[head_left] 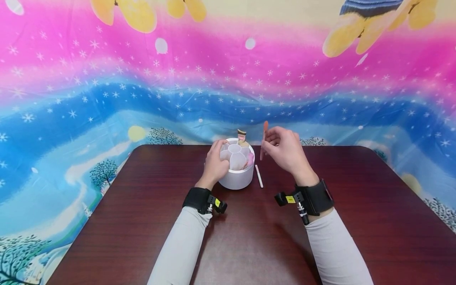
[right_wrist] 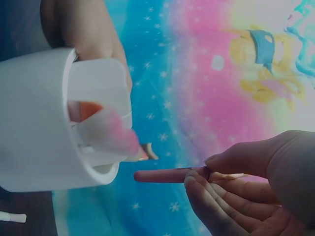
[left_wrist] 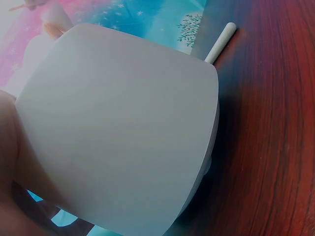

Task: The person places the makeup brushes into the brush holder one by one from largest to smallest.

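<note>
A round white divided organizer (head_left: 236,180) stands on the table, its petal-shaped compartments facing up. My left hand (head_left: 215,164) grips its left side at the rim; in the left wrist view the white wall (left_wrist: 123,123) hides most of that hand. My right hand (head_left: 285,152) is raised just right of the organizer. Its thumb and fingers pinch a slim pinkish stick with an orange tip (head_left: 265,126). In the right wrist view the stick's rounded pink end (right_wrist: 152,176) points toward the organizer, apart from it. Its exact kind is unclear.
A short white stick (head_left: 259,176) lies on the table right of the organizer. A gold-and-pink piece (head_left: 242,135) stands up at the organizer's back, and a pink item (head_left: 251,158) sits inside at right. A printed cloth (head_left: 213,87) hangs behind the dark wooden table (head_left: 149,221).
</note>
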Tool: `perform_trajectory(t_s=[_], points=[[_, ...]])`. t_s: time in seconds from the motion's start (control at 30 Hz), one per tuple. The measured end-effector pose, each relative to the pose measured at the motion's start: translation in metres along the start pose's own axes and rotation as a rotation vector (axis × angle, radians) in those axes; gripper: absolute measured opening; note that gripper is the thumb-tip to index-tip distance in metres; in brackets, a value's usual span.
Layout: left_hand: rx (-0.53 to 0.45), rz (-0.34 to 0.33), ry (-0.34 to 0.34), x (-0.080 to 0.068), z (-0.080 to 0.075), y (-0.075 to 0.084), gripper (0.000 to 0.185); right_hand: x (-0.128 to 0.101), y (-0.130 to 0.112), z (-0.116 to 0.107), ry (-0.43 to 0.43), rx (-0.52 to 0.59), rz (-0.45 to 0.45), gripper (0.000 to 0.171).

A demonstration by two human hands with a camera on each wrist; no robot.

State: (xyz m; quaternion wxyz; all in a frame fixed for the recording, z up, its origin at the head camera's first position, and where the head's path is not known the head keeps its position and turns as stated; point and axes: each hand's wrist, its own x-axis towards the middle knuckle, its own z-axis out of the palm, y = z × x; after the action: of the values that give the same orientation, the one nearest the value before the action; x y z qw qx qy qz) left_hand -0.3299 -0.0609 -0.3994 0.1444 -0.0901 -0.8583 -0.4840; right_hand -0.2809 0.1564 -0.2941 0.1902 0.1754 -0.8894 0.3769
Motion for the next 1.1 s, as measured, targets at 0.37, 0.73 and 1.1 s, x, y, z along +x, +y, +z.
perform_trajectory(t_s=[0.37, 0.73, 1.1], points=[[0.005, 0.004, 0.003, 0.000, 0.000, -0.001, 0.068, -0.003, -0.013, 0.001, 0.024, 0.053, -0.058, 0.021], [-0.001, 0.000, -0.001, 0.000, 0.000, -0.001, 0.069, -0.004, -0.020, 0.009, -0.027, 0.109, -0.078, 0.019], [0.000, 0.001, 0.002, 0.000, 0.000, 0.000, 0.067, -0.006, -0.021, 0.016, -0.068, 0.123, -0.096, 0.017]])
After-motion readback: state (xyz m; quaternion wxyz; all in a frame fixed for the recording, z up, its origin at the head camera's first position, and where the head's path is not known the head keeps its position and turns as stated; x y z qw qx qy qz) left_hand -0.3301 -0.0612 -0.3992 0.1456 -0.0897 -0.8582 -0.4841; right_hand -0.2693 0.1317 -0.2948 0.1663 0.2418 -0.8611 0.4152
